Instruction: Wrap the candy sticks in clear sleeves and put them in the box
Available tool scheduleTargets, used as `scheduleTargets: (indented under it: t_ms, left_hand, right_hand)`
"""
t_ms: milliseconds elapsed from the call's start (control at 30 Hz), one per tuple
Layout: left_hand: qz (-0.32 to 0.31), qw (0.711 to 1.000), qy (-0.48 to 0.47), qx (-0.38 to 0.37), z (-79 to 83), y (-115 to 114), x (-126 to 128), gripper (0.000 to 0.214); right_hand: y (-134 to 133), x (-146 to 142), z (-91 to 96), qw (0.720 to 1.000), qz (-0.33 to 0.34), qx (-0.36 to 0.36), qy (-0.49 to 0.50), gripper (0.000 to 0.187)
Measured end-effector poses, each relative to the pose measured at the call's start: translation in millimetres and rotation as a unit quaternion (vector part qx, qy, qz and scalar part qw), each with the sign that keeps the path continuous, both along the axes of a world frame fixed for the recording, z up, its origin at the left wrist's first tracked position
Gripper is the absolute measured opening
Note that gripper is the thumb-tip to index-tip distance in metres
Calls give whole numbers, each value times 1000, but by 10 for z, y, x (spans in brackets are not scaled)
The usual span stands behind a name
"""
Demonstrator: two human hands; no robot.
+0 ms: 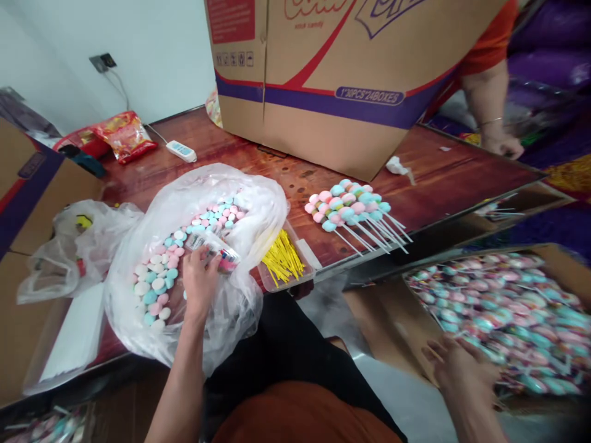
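Note:
My left hand [201,280] is inside the open mouth of a clear plastic bag [133,246], its fingers closed on a small clear wrapper [215,247] with printing. Around it in the bag lie pink, blue and white round candies [159,277]. My right hand [466,375] is off to the right, over the near edge of a cardboard box [397,326] full of wrapped lollipops [508,314]. Its fingers are apart and somewhat blurred, and I see nothing held in them.
Yellow twist ties [284,258] fill a clear tray at the table's edge. Right of it, lollipops [351,206] lie in a bunch, sticks toward me. A large carton [323,117] stands behind; another person's hand [503,144] rests at the far right. A white remote-like device [181,151] lies further back.

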State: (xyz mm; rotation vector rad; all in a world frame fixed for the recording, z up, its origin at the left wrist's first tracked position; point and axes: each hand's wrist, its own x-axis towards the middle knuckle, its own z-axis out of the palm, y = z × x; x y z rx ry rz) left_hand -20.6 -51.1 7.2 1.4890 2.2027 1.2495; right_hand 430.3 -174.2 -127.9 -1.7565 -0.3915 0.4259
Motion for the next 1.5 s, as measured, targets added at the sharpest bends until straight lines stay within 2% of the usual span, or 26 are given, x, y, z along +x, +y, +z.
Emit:
scheduleTargets:
  t_ms: [100,133,200,300,367,400,467,567,633,700,767,800,833,900,933,967,1033,1167,1333,1500]
  left_hand:
    - [15,998,51,-38,-153,77,-150,16]
    - [19,997,53,-47,-171,81,-163,14]
    - [26,998,38,-43,-159,58,-158,16]
    - [18,999,-33,11,-50,-51,-59,23]
    - [-9,994,-86,60,58,-156,96,24]
    - [-31,991,-100,78,116,-210,200,22]
    - [-81,985,-116,100,222,-308,433,17]
    - [-148,970,-163,99,329,-420,751,11]
    - [-148,959,-223,93,355,-488,892,14]
    - [-121,942,-303,82,350,-567,980,18]
    - [-110,904,-410,53,329,-646,1044,24]
    - [-117,872,-474,22,317,-676,1073,29]
    - [-130,830,-542,-20,308,-693,1101,36]
    - [-146,728,-663,-96,303,-677,1151,44]
    - [-140,683,-708,-116,307,-645,1170,46]
    - [-127,649,-741,-117,315,-601,1184,47]
    - [-93,620,-774,-84,337,-501,1201,44]
    - [-58,631,-773,-45,376,-399,1249,37]
    - [-60,677,-733,4,376,-455,1360,33]
    - [-61,698,-714,-12,354,-394,1329,31]
  right_hand:
    - [79,-406,-38,998,-26,-18,48,54]
    - [110,-561,14,998,-21,-16,52,53]
    - [174,-876,231,999,25,1,32,51]
    - [274,-1347,743,978,179,48,-93,34]
    - [356,-1659,1085,936,306,97,-147,21]
    - [407,-1813,1228,915,359,122,-140,18]
    - [531,-2105,1438,885,436,146,-72,17]
    - [730,-2430,1580,857,487,149,82,16]
    - [820,-2522,1606,845,489,158,149,12]
    - [855,-2516,1615,853,468,168,161,14]
    - [843,-2450,1627,870,439,171,147,16]
    - [828,-2410,1636,875,432,167,144,17]
    - [810,-2372,1648,876,430,162,144,17]
    - [777,-2318,1677,875,434,153,150,18]
    - [764,-2301,1691,873,438,149,151,18]
    - [753,-2290,1703,871,443,148,152,17]
    - [738,-2274,1716,869,445,156,148,15]
    - [722,-2231,1689,885,419,163,119,22]
    - [730,-2173,1610,899,390,167,105,40]
    - [745,-2068,1580,889,431,155,-17,40]
